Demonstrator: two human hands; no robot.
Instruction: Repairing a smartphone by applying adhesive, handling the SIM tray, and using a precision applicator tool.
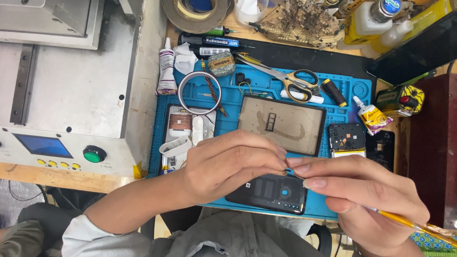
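Your left hand (233, 164) and right hand (352, 195) meet fingertip to fingertip above the blue rubber work mat (333, 93), both pinched together on a tiny dark part (287, 172) too small to identify. The right hand also holds a thin yellow-handled brush (409, 226) slanting back toward you. Directly beneath lies a black phone back cover (271, 192). Farther off rest a framed brown phone panel (282, 124), yellow-handled scissors (290, 78) and a metal ring (200, 93).
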